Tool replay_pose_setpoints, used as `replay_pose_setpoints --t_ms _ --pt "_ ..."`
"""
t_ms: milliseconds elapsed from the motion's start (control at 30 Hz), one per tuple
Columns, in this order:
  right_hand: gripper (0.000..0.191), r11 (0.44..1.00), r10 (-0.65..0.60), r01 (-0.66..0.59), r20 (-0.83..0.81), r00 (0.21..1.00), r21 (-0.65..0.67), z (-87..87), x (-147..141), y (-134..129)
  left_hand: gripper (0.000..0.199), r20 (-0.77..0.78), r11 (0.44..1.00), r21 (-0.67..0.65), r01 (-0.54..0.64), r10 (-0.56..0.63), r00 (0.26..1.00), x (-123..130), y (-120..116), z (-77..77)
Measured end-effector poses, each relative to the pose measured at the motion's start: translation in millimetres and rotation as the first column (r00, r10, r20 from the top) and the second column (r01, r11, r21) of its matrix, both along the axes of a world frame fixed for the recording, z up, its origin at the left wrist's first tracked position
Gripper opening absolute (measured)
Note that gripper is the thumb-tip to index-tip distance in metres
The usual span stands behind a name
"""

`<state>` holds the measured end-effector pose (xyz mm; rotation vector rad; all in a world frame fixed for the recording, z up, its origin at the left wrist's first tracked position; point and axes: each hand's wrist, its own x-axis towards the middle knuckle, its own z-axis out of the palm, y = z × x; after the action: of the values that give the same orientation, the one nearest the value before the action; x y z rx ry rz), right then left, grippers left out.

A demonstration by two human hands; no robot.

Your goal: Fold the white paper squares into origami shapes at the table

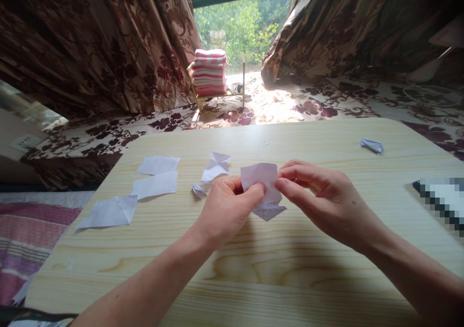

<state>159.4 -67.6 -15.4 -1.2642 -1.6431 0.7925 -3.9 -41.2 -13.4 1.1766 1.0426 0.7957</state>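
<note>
A partly folded sheet of white paper [259, 175] is held above the middle of the table, with a pointed flap hanging at its lower end. My left hand [228, 211] pinches it from the left, thumb across its front. At the sheet's right edge, the thumb and fingertips of my right hand [322, 196] are closed together on the margin. Just beyond my left hand lie a creased paper piece [217, 165] and a small folded paper bit [197, 191].
Loose paper sheets [154, 184] lie on the left of the wooden table [290, 278]. A folded paper piece [371, 146] sits at the far right, near a pixelated dark-edged object [440, 204]. Behind, a small rack holds stacked pink-striped cloths [209, 71] by the window.
</note>
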Motion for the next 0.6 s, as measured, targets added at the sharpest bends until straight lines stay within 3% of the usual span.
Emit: replay_pose_setpoints --t_ms 600 --pt "0.016 0.994 0.092 -0.095 0.051 0.994 0.058 2.0 -0.5 -1.9 0.020 -0.020 0.997 0.059 0.045 -0.044 0.999 -2.1 -0.1 1.4"
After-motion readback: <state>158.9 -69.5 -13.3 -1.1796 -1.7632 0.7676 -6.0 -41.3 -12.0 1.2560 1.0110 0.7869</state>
